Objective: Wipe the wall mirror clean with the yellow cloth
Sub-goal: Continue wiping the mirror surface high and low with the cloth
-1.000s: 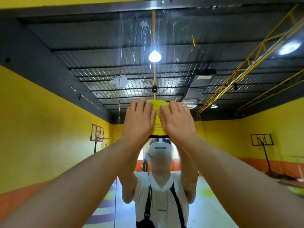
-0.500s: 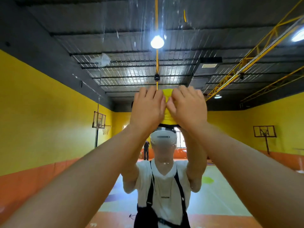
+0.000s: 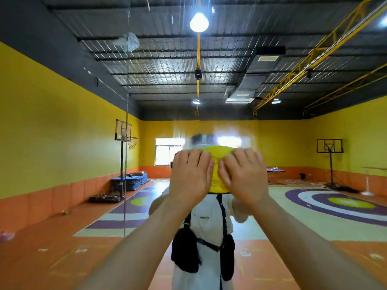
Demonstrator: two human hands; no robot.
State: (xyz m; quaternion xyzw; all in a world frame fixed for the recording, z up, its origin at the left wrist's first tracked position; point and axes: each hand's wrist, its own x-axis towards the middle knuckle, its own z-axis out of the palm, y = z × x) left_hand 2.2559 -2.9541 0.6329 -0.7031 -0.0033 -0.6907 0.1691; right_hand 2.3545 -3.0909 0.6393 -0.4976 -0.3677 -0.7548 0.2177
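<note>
While the cloth [image 3: 215, 156] sits pinned against the mirror [image 3: 293, 130], level with the reflected head, the 2 hands lie side by side on it. The left hand [image 3: 189, 176] and the right hand [image 3: 244, 176] both press with flat, straight fingers, neither gripping nor bunching it. Only a yellow strip shows above and between them. The step in hand looks like a wiping stroke. It should go best with even pressure from both palms, overlapping passes, and the cloth spread wide rather than wadded. A haze [image 3: 230, 137] just above the cloth may be damp film or only blur; I cannot tell. A pale smear [image 3: 128, 41] high on the left, by the vertical seam [image 3: 126, 143], probably wants firm passes with a fresh fold.
</note>
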